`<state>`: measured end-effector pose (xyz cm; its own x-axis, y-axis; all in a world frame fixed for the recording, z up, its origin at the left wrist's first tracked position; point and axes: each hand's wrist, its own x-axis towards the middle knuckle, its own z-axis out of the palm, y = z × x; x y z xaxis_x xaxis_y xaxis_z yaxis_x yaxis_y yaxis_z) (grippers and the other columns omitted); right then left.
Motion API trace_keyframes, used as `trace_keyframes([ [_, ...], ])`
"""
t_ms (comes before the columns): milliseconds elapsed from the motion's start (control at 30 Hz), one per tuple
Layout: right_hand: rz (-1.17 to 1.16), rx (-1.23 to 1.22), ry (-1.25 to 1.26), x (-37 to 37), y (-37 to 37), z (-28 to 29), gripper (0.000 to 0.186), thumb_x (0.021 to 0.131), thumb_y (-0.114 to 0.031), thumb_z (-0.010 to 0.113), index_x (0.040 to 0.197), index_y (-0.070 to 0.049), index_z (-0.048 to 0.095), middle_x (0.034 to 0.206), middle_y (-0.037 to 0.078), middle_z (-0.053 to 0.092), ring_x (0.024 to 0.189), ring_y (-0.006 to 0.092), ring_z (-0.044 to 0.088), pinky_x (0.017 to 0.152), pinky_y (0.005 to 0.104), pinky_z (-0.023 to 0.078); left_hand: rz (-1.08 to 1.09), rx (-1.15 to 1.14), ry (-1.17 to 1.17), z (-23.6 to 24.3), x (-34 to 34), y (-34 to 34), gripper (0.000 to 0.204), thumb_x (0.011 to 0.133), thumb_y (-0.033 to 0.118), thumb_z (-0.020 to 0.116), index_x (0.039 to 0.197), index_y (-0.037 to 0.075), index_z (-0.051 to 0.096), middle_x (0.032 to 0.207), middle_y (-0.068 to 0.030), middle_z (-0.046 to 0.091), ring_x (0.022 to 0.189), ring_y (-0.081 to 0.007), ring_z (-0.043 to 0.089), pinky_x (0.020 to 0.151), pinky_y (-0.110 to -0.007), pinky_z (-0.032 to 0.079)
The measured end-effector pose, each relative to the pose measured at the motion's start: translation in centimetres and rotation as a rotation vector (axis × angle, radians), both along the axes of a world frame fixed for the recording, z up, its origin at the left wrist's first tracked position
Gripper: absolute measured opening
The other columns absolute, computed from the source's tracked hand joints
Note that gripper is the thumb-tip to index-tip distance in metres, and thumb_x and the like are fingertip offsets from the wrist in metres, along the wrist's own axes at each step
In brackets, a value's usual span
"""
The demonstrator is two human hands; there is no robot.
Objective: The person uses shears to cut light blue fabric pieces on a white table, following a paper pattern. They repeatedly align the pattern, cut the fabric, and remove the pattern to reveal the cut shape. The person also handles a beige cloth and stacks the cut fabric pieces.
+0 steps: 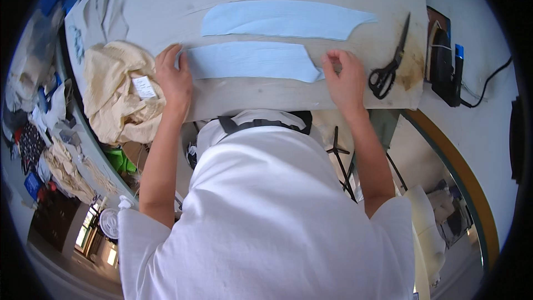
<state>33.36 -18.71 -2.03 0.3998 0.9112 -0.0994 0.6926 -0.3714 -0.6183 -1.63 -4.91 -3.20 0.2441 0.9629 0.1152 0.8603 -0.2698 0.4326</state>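
Note:
Two light-blue cut fabric pieces lie one beyond the other on the table, each narrowing to a tip at its right. At the left end of the nearer light-blue fabric piece (250,60) is my left hand (174,78), thumb and fingers closed on its edge. My right hand (346,80) is at the other end, its fingers curled into a pinch by the narrow tip; the exact grip there is partly hidden. Farther off, the second light-blue fabric piece (277,18) lies flat, untouched by either hand. A crumpled cream garment (119,72) with a white label lies beside my left hand.
Black-handled scissors (391,69) lie right of my right hand, blades pointing away. Beyond the right table edge are a dark device (442,61) and a black cable (488,82). Grey fabric scraps (102,14) lie at the far left of the pale tabletop (244,95). Heaped cloth (64,169) lies farther left.

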Motion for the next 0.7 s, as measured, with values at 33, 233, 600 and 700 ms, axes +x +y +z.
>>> trace_keyframes([
  [33, -0.009, -0.002, -0.021, -1.4, -0.1, -0.2, 0.026, 0.088, -0.029, 0.069, 0.095, -0.004, 0.067, 0.096, 0.011, 0.068, 0.092, 0.0309, 0.062, 0.082, 0.0439, 0.046, 0.112, -0.094, -0.035, 0.3, -1.1, -0.5, 0.032, 0.085, 0.006, 0.071, 0.115, -0.002, 0.065, 0.115, -0.0186, 0.063, 0.103, -0.0365, 0.060, 0.092, -0.042, 0.048],
  [233, -0.066, -0.099, -0.326, -7.1, 0.2, -0.9, 0.033, 0.085, -0.034, 0.073, 0.095, -0.003, 0.068, 0.106, 0.012, 0.064, 0.104, 0.0331, 0.055, 0.092, 0.0462, 0.040, 0.311, -0.203, -0.045, -1.7, -3.5, -1.0, 0.056, 0.074, 0.023, 0.085, 0.111, -0.009, 0.058, 0.110, -0.0220, 0.052, 0.103, -0.0367, 0.051, 0.093, -0.042, 0.043],
  [600, -0.227, 0.016, 0.200, -2.9, -1.5, 0.0, 0.030, 0.081, -0.022, 0.080, 0.094, 0.002, 0.067, 0.083, 0.010, 0.071, 0.072, 0.0166, 0.065, 0.069, 0.0324, 0.052, 0.414, -0.577, -0.536, 1.1, 0.2, -1.6, 0.026, 0.082, 0.015, 0.078, 0.090, -0.006, 0.065, 0.075, -0.0079, 0.065, 0.064, -0.0187, 0.061, 0.056, -0.034, 0.051],
  [700, -0.267, 0.055, 0.299, 0.3, -2.6, -0.3, 0.027, 0.083, -0.017, 0.080, 0.093, 0.004, 0.066, 0.082, 0.005, 0.069, 0.074, 0.0081, 0.060, 0.068, 0.0261, 0.049, 0.477, -0.674, -0.807, 0.9, 3.4, -2.0, 0.017, 0.086, 0.009, 0.074, 0.090, -0.004, 0.064, 0.073, -0.0044, 0.065, 0.061, -0.0117, 0.060, 0.050, -0.028, 0.051],
])
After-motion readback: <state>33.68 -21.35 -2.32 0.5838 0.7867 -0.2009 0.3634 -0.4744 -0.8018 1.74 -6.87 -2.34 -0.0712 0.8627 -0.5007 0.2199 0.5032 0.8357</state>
